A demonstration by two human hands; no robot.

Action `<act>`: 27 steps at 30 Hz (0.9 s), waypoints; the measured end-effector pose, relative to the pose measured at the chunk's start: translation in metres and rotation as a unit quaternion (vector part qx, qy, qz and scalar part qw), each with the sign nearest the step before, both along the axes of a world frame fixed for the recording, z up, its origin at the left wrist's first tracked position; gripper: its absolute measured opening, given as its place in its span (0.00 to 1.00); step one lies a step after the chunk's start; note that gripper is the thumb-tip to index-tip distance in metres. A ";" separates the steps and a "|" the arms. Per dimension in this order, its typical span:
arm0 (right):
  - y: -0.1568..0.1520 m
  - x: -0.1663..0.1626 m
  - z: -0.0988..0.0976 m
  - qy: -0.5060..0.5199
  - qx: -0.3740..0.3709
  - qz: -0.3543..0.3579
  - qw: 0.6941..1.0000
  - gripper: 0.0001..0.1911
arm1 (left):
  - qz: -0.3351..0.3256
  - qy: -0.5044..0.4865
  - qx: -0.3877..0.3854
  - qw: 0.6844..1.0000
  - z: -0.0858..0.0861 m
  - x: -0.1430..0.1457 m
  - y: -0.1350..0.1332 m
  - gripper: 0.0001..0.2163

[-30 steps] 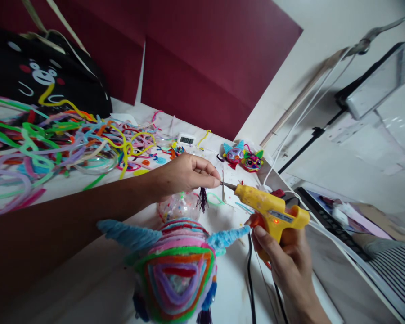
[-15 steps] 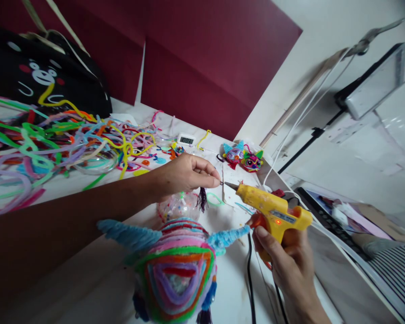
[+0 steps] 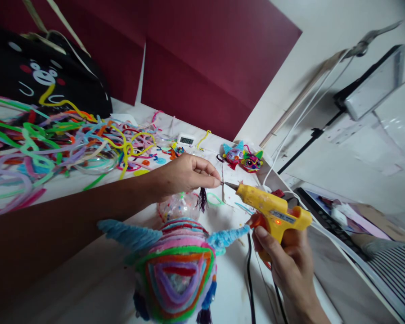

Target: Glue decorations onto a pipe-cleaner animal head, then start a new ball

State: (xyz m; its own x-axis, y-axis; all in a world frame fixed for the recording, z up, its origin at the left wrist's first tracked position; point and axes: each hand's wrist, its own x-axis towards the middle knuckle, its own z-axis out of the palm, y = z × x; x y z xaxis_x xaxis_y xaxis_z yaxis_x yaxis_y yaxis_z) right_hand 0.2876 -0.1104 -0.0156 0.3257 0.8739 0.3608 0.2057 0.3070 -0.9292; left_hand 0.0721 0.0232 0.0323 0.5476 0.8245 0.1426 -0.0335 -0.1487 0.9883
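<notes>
My right hand (image 3: 286, 254) is wrapped round the handle of a yellow hot glue gun (image 3: 265, 200), its small orange light lit. The nozzle points left, right at the fingertips of my left hand (image 3: 195, 173). Those fingers pinch a dark purple tassel (image 3: 202, 200); its strands hang below the hand and a small dark loop pokes out by the nozzle. Nearest me stands a round head-shaped craft (image 3: 178, 270) covered in colourful pipe cleaners, with two light blue horns. Behind it, partly hidden, is a clear ball (image 3: 178, 207) with coloured specks.
A heap of pipe cleaners (image 3: 60, 148) spreads over the left of the white table, before a black bag (image 3: 43, 72). A small digital timer (image 3: 186, 139) and two finished-looking craft heads (image 3: 243, 156) stand farther back. Black cables (image 3: 250, 279) run beneath the glue gun.
Hardly anything differs. Both hands, the glue gun and the tassel keep the same places, with the nozzle still at my left fingertips.
</notes>
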 end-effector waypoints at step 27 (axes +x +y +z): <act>0.004 0.010 -0.001 0.029 0.010 0.010 0.999 0.18 | -0.010 -0.004 0.013 1.000 -0.002 -0.001 0.000 0.03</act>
State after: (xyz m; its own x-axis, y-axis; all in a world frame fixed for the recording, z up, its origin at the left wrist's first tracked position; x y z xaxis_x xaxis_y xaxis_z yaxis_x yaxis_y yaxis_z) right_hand 0.2980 -0.1059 -0.0167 0.3297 0.8730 0.3595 0.1447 0.3295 -0.9330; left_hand 0.0712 0.0228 0.0305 0.5619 0.8098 0.1686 -0.0450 -0.1736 0.9838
